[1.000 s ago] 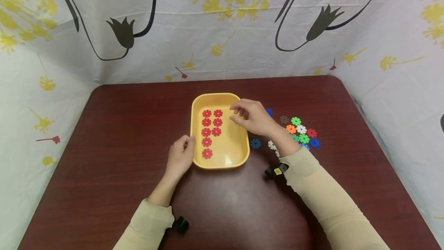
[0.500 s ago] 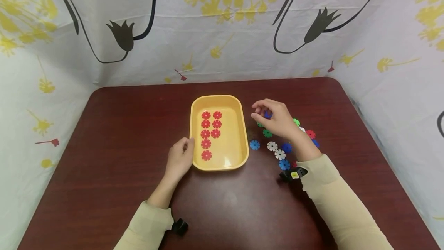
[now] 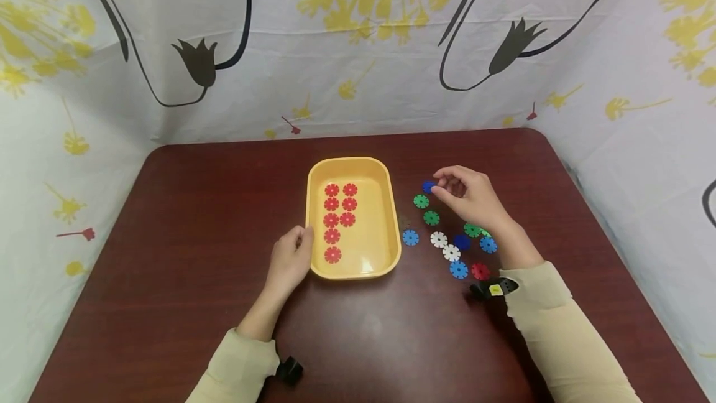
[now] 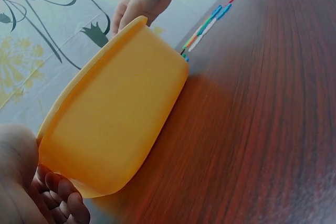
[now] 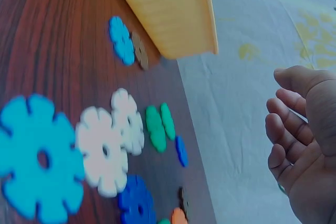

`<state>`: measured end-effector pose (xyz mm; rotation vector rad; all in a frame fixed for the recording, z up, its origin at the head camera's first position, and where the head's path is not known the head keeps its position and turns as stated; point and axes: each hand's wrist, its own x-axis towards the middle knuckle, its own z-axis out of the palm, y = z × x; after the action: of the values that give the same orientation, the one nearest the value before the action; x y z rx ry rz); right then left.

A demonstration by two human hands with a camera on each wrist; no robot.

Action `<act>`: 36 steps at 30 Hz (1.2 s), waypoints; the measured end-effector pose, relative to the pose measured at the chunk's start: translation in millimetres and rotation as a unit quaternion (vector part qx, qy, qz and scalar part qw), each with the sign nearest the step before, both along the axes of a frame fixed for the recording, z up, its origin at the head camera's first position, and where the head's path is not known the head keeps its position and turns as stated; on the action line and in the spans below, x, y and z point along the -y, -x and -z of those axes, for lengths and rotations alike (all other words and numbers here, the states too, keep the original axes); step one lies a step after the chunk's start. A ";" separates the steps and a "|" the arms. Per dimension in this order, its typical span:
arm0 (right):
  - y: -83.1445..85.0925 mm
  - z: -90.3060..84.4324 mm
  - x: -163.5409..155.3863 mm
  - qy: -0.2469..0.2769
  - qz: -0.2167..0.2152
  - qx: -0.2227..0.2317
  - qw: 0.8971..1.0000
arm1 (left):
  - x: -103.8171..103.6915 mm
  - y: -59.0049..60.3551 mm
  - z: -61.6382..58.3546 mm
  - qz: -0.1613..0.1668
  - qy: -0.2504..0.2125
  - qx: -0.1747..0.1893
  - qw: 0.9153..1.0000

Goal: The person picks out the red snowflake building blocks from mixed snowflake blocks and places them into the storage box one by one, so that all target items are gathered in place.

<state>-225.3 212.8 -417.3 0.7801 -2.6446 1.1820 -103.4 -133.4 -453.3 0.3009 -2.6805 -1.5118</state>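
Observation:
My left hand [image 3: 291,257] grips the left wall of a yellow tray [image 3: 371,238]; in the left wrist view its curled fingers [image 4: 60,195] lie against the wall. Inside the tray, red flower-shaped plastic discs [image 3: 332,220] form two columns, the left one longer. Over the loose discs at right hovers my right hand [image 3: 470,194], thumb and fingers apart and loosely bent. A dark blue disc [image 3: 429,186] lies just left of its fingertips. I cannot tell what the thin green sliver by its little finger is in the right wrist view.
Green discs [image 3: 431,218], white discs [image 3: 451,253], a light blue disc [image 3: 411,237] and a red disc [image 3: 480,271] lie right of the tray on the dark wooden table [image 3: 358,334]. My right forearm covers part of this group. Patterned cloth [image 3: 391,98] hangs behind the table.
My right hand has moved right, from over the tray to the loose discs, uncovering several of them. The left hand keeps its grip on the tray. The red discs stay in place.

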 end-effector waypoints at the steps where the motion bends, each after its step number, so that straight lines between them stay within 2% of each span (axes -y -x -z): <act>1: -0.3 0.1 -2.9 0.000 0.003 0.001 1.000 | 0.0 0.1 -0.1 0.000 0.000 0.000 1.000; 19: -5.3 7.6 -49.1 -0.021 0.074 0.025 0.997 | 0.4 0.3 0.6 0.002 0.000 0.001 1.000; 36: -7.5 24.6 -82.9 -0.037 0.103 0.054 0.993 | 0.4 0.1 2.6 -0.002 0.002 -0.010 1.000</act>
<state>-217.8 295.8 -441.8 0.4523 -2.7889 1.1057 -103.5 -133.8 -455.9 0.2884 -2.6656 -1.5005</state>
